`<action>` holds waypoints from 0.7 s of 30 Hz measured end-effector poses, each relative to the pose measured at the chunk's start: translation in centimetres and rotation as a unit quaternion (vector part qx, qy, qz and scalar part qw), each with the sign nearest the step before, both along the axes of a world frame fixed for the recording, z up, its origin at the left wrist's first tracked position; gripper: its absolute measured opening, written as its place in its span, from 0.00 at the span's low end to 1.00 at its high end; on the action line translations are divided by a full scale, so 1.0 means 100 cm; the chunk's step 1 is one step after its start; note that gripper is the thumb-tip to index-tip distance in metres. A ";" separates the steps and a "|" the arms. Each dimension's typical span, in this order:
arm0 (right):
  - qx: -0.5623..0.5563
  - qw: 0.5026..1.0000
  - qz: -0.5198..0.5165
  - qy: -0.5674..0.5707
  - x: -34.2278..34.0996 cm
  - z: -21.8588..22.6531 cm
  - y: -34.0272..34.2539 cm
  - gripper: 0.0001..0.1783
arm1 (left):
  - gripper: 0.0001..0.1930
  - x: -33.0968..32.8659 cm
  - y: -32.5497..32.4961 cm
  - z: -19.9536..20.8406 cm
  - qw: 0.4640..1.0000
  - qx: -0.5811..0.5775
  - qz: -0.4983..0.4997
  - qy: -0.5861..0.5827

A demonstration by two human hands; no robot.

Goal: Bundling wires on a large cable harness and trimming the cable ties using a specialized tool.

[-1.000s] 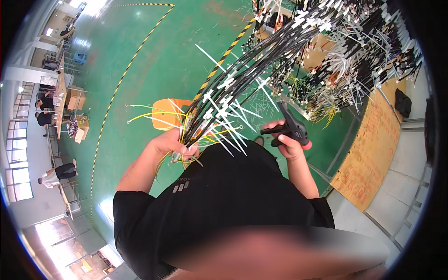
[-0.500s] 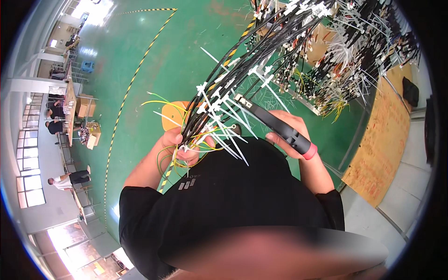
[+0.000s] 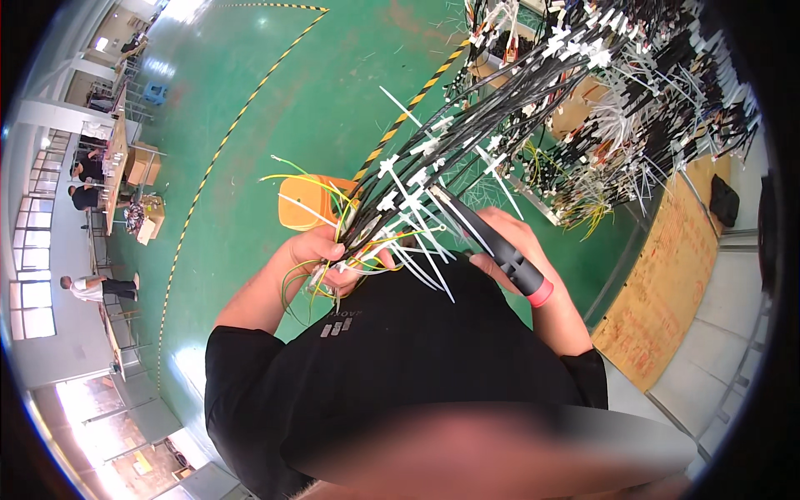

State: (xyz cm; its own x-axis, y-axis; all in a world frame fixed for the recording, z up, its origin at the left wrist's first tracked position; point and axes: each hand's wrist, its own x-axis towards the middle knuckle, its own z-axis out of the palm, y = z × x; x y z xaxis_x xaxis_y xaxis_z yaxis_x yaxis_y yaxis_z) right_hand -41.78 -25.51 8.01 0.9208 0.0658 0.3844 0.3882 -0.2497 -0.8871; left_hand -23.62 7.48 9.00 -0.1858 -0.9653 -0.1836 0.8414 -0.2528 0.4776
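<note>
My left hand (image 3: 315,254) is closed around the near end of a black wire harness (image 3: 442,150), with loose yellow-green wires curling around its fingers. From there the harness runs up and right towards a large heap of similar wires. White cable ties (image 3: 433,271) are fastened along it, their long tails sticking out. My right hand (image 3: 515,237) grips a black cable tie gun (image 3: 493,240) with a red end. Its metal nose points up and left, close against the harness among the tie tails; whether it has a tail in it cannot be made out.
A heap of wire harnesses (image 3: 633,108) fills the upper right. Beside it is a wooden board (image 3: 667,283). An orange stool (image 3: 302,202) stands beyond my left hand. Cut tie ends litter the green floor (image 3: 242,200). Workbenches (image 3: 118,171) and several people are far left.
The cable tie gun has shifted slightly down and right in view, its nose still by the harness. My left hand keeps its hold, now slightly further right. The whole view has turned a little.
</note>
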 end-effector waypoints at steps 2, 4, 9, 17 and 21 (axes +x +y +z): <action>-0.004 1.000 -0.003 -0.004 0.002 -0.008 -0.001 0.17 | 0.44 0.000 -0.002 0.000 1.000 -0.014 -0.010 -0.014; -0.027 0.999 -0.022 0.016 -0.003 -0.020 0.000 0.15 | 0.44 -0.002 -0.005 0.001 1.000 -0.009 -0.017 0.000; -0.053 0.996 -0.068 -0.007 -0.006 -0.034 -0.007 0.15 | 0.44 -0.002 -0.003 0.000 1.000 -0.017 0.016 0.006; 0.014 0.998 -0.049 0.036 -0.007 -0.011 -0.008 0.29 | 0.43 0.017 0.006 -0.015 0.998 -0.033 -0.024 0.049; -0.044 0.995 -0.082 -0.032 -0.001 -0.020 -0.013 0.26 | 0.47 0.014 0.001 -0.008 1.000 0.002 -0.003 0.015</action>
